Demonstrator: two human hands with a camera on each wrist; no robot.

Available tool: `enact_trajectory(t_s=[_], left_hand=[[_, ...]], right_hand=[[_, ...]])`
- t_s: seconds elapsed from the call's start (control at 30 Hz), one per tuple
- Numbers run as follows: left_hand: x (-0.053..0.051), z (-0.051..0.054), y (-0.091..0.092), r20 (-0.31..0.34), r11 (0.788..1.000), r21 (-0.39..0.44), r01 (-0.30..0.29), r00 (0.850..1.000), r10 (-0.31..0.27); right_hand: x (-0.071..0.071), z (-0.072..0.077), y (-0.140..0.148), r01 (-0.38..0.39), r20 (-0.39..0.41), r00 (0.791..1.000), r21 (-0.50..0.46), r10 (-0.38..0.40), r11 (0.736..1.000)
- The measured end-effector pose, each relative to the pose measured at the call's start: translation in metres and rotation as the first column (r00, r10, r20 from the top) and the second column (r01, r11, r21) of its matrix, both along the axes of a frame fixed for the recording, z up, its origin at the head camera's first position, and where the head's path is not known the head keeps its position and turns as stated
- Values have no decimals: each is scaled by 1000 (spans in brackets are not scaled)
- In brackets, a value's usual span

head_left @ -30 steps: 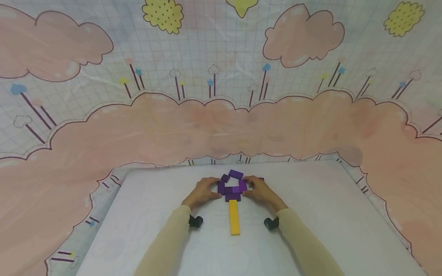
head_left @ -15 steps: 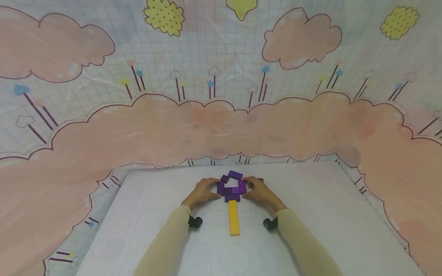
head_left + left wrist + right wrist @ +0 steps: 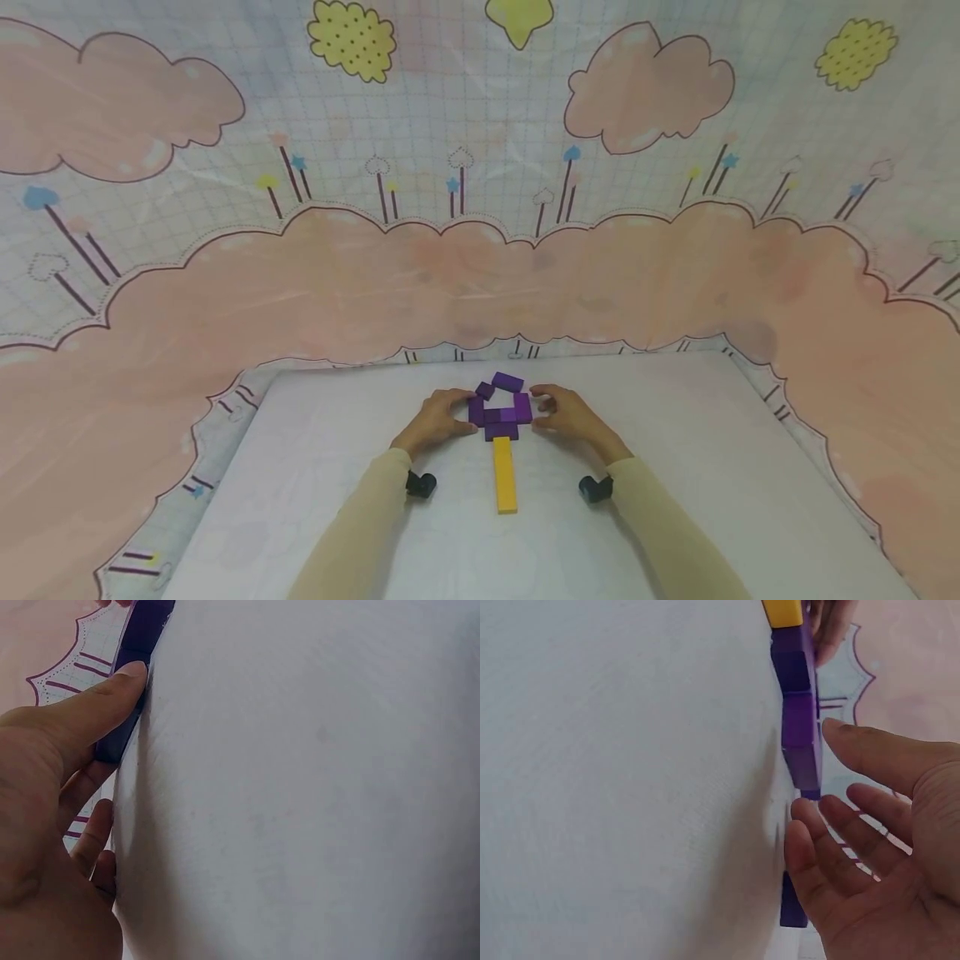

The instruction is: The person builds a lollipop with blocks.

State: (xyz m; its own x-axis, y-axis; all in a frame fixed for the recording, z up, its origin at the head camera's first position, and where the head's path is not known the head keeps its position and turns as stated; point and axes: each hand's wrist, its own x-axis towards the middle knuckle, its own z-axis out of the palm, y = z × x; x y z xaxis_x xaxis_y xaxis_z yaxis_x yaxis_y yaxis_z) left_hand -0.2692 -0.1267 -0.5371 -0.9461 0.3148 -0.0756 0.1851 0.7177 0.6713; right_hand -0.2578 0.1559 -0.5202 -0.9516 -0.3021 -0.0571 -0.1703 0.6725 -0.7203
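Several purple blocks form a ring on the white table, above a long yellow block (image 3: 505, 475). My left hand (image 3: 437, 418) holds the dark purple block (image 3: 476, 411) on the ring's left side between thumb and fingers; the left wrist view shows the thumb on a dark block (image 3: 112, 742). Just right of the bright purple block (image 3: 522, 408) is my right hand (image 3: 572, 417), its fingers spread and relaxed. In the right wrist view, a gap separates that hand (image 3: 930, 825) from the bright purple block (image 3: 801, 735).
At the ring's top lie a small dark block (image 3: 485, 390) and a tilted purple block (image 3: 507, 382). Another purple block (image 3: 793, 904) shows beside my right fingers in the right wrist view. A patterned cloth (image 3: 480, 275) rises behind the table (image 3: 300, 467).
My right hand has let go of the bright purple block and moved slightly right. The left hand keeps its grip, and the head view has shifted a little.
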Motion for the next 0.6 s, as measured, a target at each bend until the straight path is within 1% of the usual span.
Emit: enact_trajectory(t_s=[0.1,0.23,0.4,0.6], left_hand=[[-1,-1,-1,4,1000,0,-4,1000,4],[-2,-2,-1,8,1000,4,-6,1000,6],[-1,-3,0,10,1000,14,-6,1000,6],[-2,-4,-1,0,1000,20,-1,1000,1]], right_hand=[[3,4,4,-22,-37,999,-1,22,1000],[5,10,11,-25,-78,997,-5,24,1000],[7,18,21,-17,-104,995,-33,13,999],[6,23,31,3,-103,995,-39,-7,999]])
